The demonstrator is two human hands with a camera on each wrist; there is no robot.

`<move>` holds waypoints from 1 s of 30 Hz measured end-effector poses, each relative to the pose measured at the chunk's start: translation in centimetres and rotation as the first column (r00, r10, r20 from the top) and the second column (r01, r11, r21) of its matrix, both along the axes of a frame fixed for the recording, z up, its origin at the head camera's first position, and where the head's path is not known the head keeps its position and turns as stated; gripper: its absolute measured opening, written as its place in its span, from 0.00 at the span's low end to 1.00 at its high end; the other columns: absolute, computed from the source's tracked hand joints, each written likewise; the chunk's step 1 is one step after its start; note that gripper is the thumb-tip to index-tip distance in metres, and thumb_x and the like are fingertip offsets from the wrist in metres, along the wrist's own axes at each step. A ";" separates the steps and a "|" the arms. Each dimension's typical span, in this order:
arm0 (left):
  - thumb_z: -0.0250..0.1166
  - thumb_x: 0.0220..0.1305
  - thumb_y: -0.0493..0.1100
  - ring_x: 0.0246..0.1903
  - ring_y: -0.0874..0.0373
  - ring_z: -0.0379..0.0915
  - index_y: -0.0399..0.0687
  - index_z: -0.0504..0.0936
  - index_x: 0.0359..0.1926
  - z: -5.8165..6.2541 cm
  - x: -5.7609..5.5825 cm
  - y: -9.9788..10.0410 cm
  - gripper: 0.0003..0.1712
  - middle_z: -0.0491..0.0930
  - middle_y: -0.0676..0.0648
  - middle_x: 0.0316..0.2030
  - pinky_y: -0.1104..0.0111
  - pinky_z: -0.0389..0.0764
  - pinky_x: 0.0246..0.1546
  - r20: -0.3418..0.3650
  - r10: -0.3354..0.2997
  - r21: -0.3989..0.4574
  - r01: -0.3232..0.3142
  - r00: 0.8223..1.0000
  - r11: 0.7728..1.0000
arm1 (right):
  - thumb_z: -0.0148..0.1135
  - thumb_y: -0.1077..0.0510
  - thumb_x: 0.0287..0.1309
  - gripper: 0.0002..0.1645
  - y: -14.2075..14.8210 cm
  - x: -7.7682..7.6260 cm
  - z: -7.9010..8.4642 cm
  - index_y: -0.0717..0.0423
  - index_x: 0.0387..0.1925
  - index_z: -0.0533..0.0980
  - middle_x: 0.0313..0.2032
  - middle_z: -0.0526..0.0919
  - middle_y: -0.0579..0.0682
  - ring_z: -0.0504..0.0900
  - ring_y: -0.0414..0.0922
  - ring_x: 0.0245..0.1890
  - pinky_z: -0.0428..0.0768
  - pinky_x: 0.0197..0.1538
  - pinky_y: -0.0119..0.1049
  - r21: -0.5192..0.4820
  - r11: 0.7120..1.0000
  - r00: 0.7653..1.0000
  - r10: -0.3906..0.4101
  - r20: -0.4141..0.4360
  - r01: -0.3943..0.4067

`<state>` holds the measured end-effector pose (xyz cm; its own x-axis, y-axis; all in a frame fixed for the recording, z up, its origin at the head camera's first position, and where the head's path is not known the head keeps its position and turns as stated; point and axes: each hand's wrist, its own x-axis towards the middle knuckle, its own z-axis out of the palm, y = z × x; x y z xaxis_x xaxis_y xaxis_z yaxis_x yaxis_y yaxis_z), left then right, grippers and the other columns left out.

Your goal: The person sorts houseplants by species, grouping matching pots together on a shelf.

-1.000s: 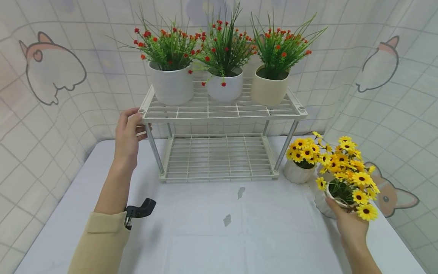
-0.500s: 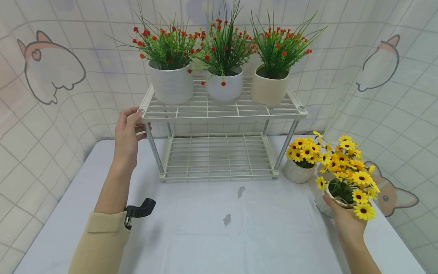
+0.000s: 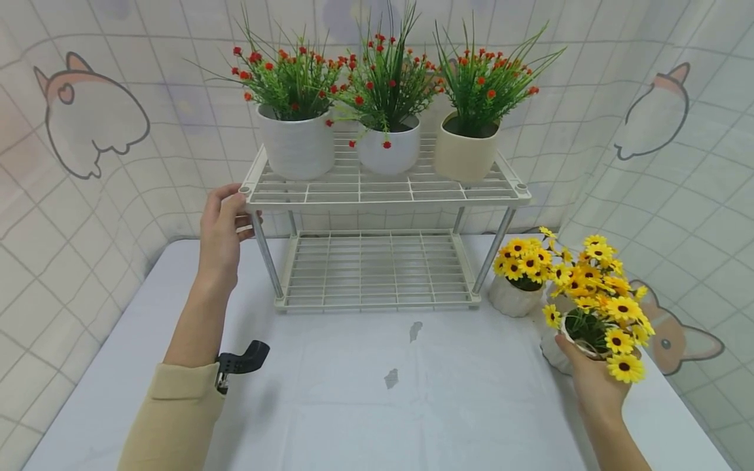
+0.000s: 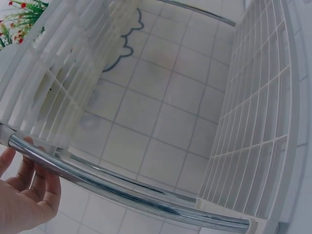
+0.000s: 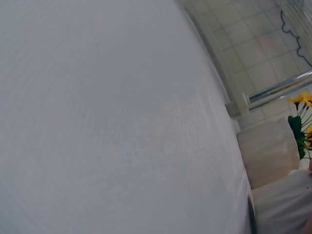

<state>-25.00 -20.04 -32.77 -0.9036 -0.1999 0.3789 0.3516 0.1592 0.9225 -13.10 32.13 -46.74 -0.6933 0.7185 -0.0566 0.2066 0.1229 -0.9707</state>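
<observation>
We curl our left hand (image 3: 219, 226) with its fingers round the near left post (image 3: 268, 255) of the rack (image 3: 383, 203). Our right hand (image 3: 597, 386) grips the nearer potted yellow flowers (image 3: 603, 304); its mostly hidden fingers we cannot tell.

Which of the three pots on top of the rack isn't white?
The cream pot on the right of the top shelf; the left pot and middle pot are white.

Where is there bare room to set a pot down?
The lower shelf is bare; so is the table in front of it, between the sleeve and the right hand, but for two grey patches. Crowded: the upper shelf, with three red-flowered pots, and the table's right side, with yellow-flowered pots.
</observation>
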 end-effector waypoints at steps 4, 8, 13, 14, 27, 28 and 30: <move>0.45 0.81 0.54 0.47 0.56 0.74 0.52 0.68 0.69 0.1 0.0 0.0 0.23 0.77 0.51 0.48 0.64 0.71 0.49 -0.002 0.004 0.003 -0.004 1.000 1.000 | 0.78 0.54 0.56 0.67 -0.6 0.3 0.7 0.35 0.82 0.40 0.80 0.48 0.40 0.45 0.40 0.79 0.45 0.76 0.36 0.016 1.000 1.000 0.016 0.026 -0.017; 0.45 0.81 0.54 0.47 0.56 0.74 0.52 0.68 0.69 0.1 0.0 0.0 0.23 0.77 0.51 0.48 0.64 0.72 0.49 -0.005 0.003 0.003 -0.003 1.000 1.000 | 0.79 0.49 0.55 0.69 -1.6 0.5 1.6 0.39 0.82 0.40 0.81 0.46 0.43 0.44 0.44 0.79 0.46 0.76 0.40 -0.004 0.999 0.995 0.044 0.090 -0.043; 0.45 0.81 0.54 0.47 0.56 0.74 0.52 0.68 0.69 0.1 0.0 0.0 0.24 0.77 0.51 0.47 0.64 0.72 0.49 -0.004 0.005 -0.001 -0.005 1.000 1.000 | 0.80 0.41 0.52 0.75 -3.1 0.5 3.0 0.50 0.82 0.35 0.81 0.43 0.51 0.43 0.52 0.79 0.48 0.76 0.48 -0.028 0.992 0.971 0.123 0.204 -0.120; 0.45 0.81 0.54 0.47 0.56 0.74 0.52 0.68 0.70 0.2 0.0 0.0 0.24 0.77 0.51 0.47 0.64 0.72 0.49 -0.005 0.006 -0.001 -0.006 1.000 1.000 | 0.80 0.40 0.51 0.76 -3.5 0.5 3.2 0.51 0.82 0.35 0.81 0.43 0.52 0.44 0.53 0.79 0.49 0.76 0.49 -0.029 0.990 0.967 0.141 0.213 -0.138; 0.47 0.81 0.54 0.47 0.55 0.73 0.51 0.68 0.68 0.1 0.0 -0.1 0.23 0.76 0.50 0.48 0.63 0.71 0.49 0.019 -0.016 0.044 0.015 1.000 0.999 | 0.85 0.47 0.45 0.77 -8.9 1.3 3.7 0.48 0.83 0.40 0.80 0.50 0.50 0.50 0.52 0.78 0.53 0.76 0.50 -0.040 0.923 0.919 0.385 0.088 -0.383; 0.47 0.81 0.54 0.47 0.55 0.73 0.51 0.68 0.68 0.1 0.0 -0.1 0.23 0.76 0.50 0.48 0.63 0.71 0.49 0.018 -0.015 0.040 0.014 1.000 0.999 | 0.85 0.48 0.45 0.77 -9.3 1.2 3.7 0.48 0.82 0.40 0.80 0.50 0.50 0.50 0.51 0.78 0.53 0.76 0.49 -0.043 0.918 0.915 0.397 0.074 -0.394; 0.47 0.81 0.55 0.47 0.56 0.73 0.51 0.68 0.69 0.0 0.0 -0.1 0.24 0.76 0.50 0.48 0.63 0.71 0.49 0.017 -0.012 0.028 0.011 1.000 1.000 | 0.86 0.51 0.45 0.75 -10.1 0.9 3.6 0.48 0.82 0.43 0.79 0.52 0.48 0.51 0.49 0.78 0.54 0.75 0.47 -0.056 0.902 0.902 0.430 0.031 -0.428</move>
<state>-25.04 -20.18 -32.74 -0.9123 -0.2001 0.3574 0.3371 0.1289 0.9326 -12.19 22.03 -43.09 -0.9303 0.3474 -0.1180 0.1842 0.1641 -0.9691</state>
